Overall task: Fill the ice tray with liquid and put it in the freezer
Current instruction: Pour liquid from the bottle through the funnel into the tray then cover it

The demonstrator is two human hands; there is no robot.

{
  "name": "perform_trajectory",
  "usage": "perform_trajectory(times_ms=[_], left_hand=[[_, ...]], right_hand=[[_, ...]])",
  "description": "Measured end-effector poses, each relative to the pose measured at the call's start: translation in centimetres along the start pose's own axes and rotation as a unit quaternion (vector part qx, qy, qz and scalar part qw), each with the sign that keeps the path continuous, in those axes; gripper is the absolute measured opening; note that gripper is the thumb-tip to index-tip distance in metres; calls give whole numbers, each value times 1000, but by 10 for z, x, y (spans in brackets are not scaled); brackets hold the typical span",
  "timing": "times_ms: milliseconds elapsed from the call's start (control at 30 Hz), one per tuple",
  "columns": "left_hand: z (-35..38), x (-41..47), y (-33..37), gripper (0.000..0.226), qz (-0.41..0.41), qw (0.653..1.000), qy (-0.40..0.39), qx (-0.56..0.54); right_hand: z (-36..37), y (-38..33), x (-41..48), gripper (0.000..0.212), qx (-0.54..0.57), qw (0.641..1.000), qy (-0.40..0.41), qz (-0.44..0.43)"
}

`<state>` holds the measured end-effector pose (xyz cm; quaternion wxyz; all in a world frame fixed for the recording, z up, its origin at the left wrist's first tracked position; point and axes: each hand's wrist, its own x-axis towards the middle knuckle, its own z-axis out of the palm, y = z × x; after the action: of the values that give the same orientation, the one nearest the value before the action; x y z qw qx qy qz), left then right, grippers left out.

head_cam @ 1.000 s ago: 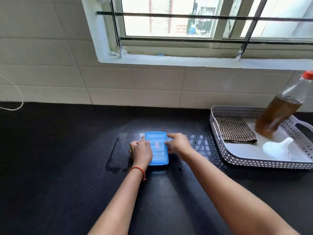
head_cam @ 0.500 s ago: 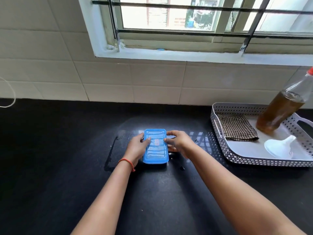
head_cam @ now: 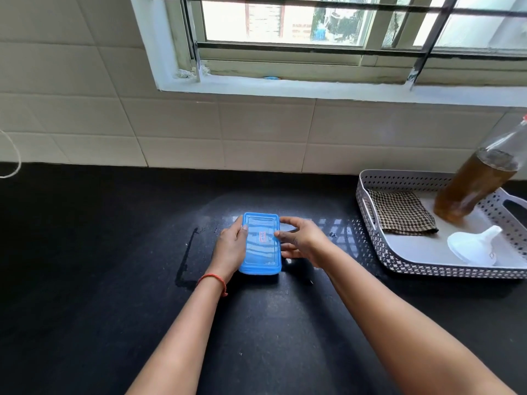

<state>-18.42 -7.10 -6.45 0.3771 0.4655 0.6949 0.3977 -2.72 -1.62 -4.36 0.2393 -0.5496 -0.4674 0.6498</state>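
One tray (head_cam: 261,248), blue with clear lid, flat on the black counter (head_cam: 85,252), centre, well left of the basket (head_cam: 370,223). Two hands on it. Left hand (head_cam: 229,248) grips the left long edge, thumb on the lid rim, fingers curled down the side. Right hand (head_cam: 303,240) holds the right long edge, thumb tip on the lid by the one small red sticker, fingers curled beside the wall. One red thread (head_cam: 212,278) on the left wrist. One white perforated basket holds three things: one checked cloth (head_cam: 399,212), one bottle (head_cam: 473,186) of brown liquid, one white funnel (head_cam: 473,248) lying on its side.
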Motion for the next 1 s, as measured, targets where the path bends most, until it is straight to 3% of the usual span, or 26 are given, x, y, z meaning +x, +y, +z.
perform_trajectory(times_ms=[167,300,367,533,633,700,800,1000], left_hand=[[-3,-1,5,27,-15,999,-15,-38],[-9,2,6,58,-87,984,-44,-148],[-10,2,4,65,-83,985,-53,-138],[-11,-3,8,55,-74,986,-68,-131],[-12,-3,11,50,-93,981,-78,-150],[-16,0,13,46,-113,978,-95,-148],[-21,14,14,24,-117,982,-101,-105],[-28,49,12,21,-140,976,-81,-144]], right_hand=[[3,0,4,46,4,1000,12,11],[2,-1,8,37,-9,1000,-3,30],[2,-2,9,31,-18,1000,-5,26],[0,-6,13,23,-30,999,1,14],[-1,-6,17,8,-58,998,-7,16],[-3,-10,19,16,-66,997,-19,31],[-7,-22,21,5,-96,993,-38,62],[-2,-33,38,7,-76,995,-20,54]])
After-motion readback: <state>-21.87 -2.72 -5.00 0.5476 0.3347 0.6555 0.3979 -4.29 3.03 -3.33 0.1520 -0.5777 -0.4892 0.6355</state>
